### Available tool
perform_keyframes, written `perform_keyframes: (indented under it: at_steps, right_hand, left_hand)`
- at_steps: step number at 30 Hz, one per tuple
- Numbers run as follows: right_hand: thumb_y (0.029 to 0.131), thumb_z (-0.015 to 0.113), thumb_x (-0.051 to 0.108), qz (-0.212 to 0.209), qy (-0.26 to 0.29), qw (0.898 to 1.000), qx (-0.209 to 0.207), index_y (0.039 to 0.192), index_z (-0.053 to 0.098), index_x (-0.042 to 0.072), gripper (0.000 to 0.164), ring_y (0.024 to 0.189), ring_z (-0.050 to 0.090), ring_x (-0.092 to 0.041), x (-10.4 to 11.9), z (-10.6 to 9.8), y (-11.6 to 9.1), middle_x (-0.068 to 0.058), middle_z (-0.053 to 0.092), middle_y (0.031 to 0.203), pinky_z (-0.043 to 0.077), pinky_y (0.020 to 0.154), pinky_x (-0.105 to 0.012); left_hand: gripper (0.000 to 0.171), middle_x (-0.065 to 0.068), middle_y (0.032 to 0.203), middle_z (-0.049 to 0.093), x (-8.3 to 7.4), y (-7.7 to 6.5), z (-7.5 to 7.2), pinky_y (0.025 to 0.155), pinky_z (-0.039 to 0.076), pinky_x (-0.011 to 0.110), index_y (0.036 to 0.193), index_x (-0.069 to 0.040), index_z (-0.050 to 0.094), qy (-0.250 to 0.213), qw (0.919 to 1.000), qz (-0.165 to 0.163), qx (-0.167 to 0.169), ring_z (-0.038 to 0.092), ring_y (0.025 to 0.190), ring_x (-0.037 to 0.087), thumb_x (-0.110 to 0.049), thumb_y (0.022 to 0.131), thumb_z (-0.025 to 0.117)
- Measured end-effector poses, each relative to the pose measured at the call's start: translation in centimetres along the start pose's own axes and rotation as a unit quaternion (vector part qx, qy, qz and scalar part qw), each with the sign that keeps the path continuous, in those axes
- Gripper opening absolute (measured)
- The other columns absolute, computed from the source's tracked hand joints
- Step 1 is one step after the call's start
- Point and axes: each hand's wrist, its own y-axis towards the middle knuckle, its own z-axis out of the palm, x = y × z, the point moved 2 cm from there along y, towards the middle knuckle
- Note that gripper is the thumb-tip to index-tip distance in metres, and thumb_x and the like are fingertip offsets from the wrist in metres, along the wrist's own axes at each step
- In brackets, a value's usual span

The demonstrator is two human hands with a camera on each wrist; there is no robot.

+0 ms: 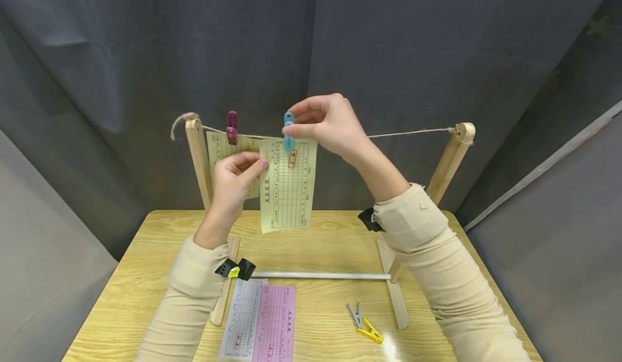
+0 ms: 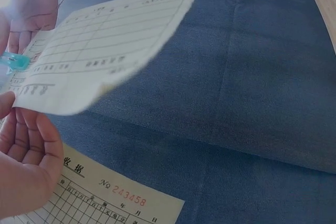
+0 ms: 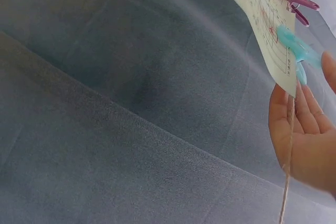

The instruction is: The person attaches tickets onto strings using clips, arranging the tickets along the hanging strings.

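My right hand (image 1: 335,124) is at a light-blue clothespin (image 1: 289,141) on the string, its thumb and fingers at the upper end. The clothespin sits over the top edge of a pale yellow receipt sheet (image 1: 289,194), which hangs in front of the string. My left hand (image 1: 233,181) pinches that sheet's left edge between thumb and fingers. Behind the left hand, a second yellow receipt (image 2: 131,198) hangs from a maroon clothespin (image 1: 232,128). In the right wrist view the blue clothespin (image 3: 296,45) spans the sheet's edge beside the string (image 3: 287,166).
The string runs between two wooden posts (image 1: 444,162) standing on the table (image 1: 335,221). A white bar (image 1: 320,275) joins their feet. White (image 1: 240,313) and pink (image 1: 277,319) receipts lie at the front, with grey (image 1: 356,314) and yellow (image 1: 370,332) clothespins to their right.
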Motion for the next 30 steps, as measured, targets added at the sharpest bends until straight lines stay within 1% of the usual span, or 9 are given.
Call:
perform_keyframes:
  at_steps: [3, 5, 6, 8, 11, 13, 20, 25, 30]
  right_hand:
    - [0.074, 0.075, 0.015, -0.004, 0.004, 1.0, 0.006, 0.103, 0.066, 0.004, 0.032, 0.081, 0.064, -0.013, 0.0, 0.0, 0.0, -0.007, 0.068, 0.09, 0.048, 0.076, -0.028]
    - [0.074, 0.075, 0.014, -0.005, 0.006, 1.0, 0.007, 0.106, 0.065, 0.004, 0.035, 0.082, 0.064, -0.014, 0.0, -0.1, 0.0, -0.008, 0.068, 0.091, 0.048, 0.075, -0.028]
    - [0.074, 0.075, 0.013, -0.005, 0.007, 1.0, 0.008, 0.108, 0.064, 0.004, 0.037, 0.082, 0.063, -0.014, 0.0, -0.1, 0.0, -0.008, 0.068, 0.091, 0.048, 0.075, -0.028]
    - [0.073, 0.076, 0.012, -0.005, 0.011, 1.0, 0.009, 0.111, 0.062, 0.003, 0.042, 0.083, 0.063, -0.015, 0.1, -0.1, 0.0, -0.009, 0.067, 0.092, 0.048, 0.075, -0.028]
    - [0.073, 0.076, 0.01, -0.005, 0.025, 1.0, 0.009, 0.115, 0.06, 0.003, 0.045, 0.084, 0.063, -0.016, 0.2, -0.2, -0.1, -0.01, 0.067, 0.094, 0.048, 0.076, -0.028]
    - [0.073, 0.075, 0.008, -0.005, 0.039, 0.999, 0.007, 0.115, 0.059, 0.001, 0.046, 0.086, 0.063, -0.017, 0.2, -0.2, -0.1, -0.011, 0.066, 0.097, 0.048, 0.077, -0.029]
    - [0.074, 0.073, 0.004, -0.049, 0.07, 0.996, -0.008, 0.114, 0.059, -0.001, 0.043, 0.097, 0.059, -0.018, 0.1, -0.6, -0.5, -0.01, 0.063, 0.11, 0.047, 0.083, -0.028]
    - [0.075, 0.072, 0.003, -0.067, 0.088, 0.994, -0.023, 0.115, 0.059, -0.002, 0.043, 0.099, 0.059, -0.018, 0.0, -1.1, -1.2, -0.011, 0.062, 0.112, 0.045, 0.086, -0.029]
    - [0.074, 0.071, 0.0, -0.084, 0.124, 0.988, -0.033, 0.115, 0.058, -0.003, 0.043, 0.098, 0.059, -0.02, -0.4, -1.5, -2.2, -0.013, 0.062, 0.11, 0.046, 0.086, -0.032]
  left_hand:
    - [0.005, -0.004, 0.068, 0.063, 0.0, 0.0, 0.0, 0.056, 0.044, 0.019, 0.081, 0.008, 0.064, 0.007, 1.0, 0.002, 0.001, 0.053, 0.061, 0.006, 0.009, 0.081, 0.059]
    - [0.005, -0.004, 0.068, 0.063, 0.0, 0.0, 0.0, 0.056, 0.044, 0.02, 0.082, 0.012, 0.063, 0.011, 0.9999, 0.003, 0.001, 0.053, 0.061, 0.006, 0.009, 0.081, 0.059]
    - [0.004, -0.004, 0.068, 0.063, 0.0, 0.0, 0.0, 0.056, 0.044, 0.02, 0.082, 0.011, 0.063, 0.013, 0.9999, 0.003, 0.001, 0.053, 0.061, 0.006, 0.009, 0.081, 0.06]
    - [0.006, -0.004, 0.068, 0.063, 0.0, 0.0, -0.1, 0.056, 0.044, 0.02, 0.08, 0.006, 0.065, 0.013, 0.9999, 0.002, 0.001, 0.053, 0.061, 0.007, 0.009, 0.08, 0.06]
    - [0.017, -0.004, 0.068, 0.063, 0.1, 0.0, -0.1, 0.057, 0.044, 0.019, 0.076, -0.006, 0.067, 0.012, 0.9999, -0.001, 0.0, 0.053, 0.062, 0.007, 0.009, 0.08, 0.06]
    - [0.022, -0.004, 0.068, 0.063, 0.1, 0.0, -0.1, 0.057, 0.044, 0.019, 0.075, -0.01, 0.066, 0.009, 0.9999, -0.004, -0.001, 0.053, 0.062, 0.007, 0.01, 0.08, 0.06]
    - [0.023, -0.004, 0.068, 0.063, 0.4, -0.1, -0.3, 0.058, 0.045, 0.018, 0.074, -0.011, 0.066, -0.001, 1.0, -0.007, -0.002, 0.053, 0.062, 0.007, 0.01, 0.08, 0.059]
    - [0.024, -0.004, 0.069, 0.063, 0.4, -0.3, -0.4, 0.06, 0.045, 0.018, 0.075, -0.012, 0.065, 0.002, 1.0, -0.007, -0.001, 0.054, 0.064, 0.007, 0.01, 0.081, 0.058]
    - [0.021, -0.003, 0.072, 0.063, 0.3, -0.5, -0.5, 0.063, 0.047, 0.02, 0.077, -0.011, 0.065, 0.013, 0.9999, -0.005, -0.001, 0.056, 0.066, 0.008, 0.009, 0.08, 0.06]
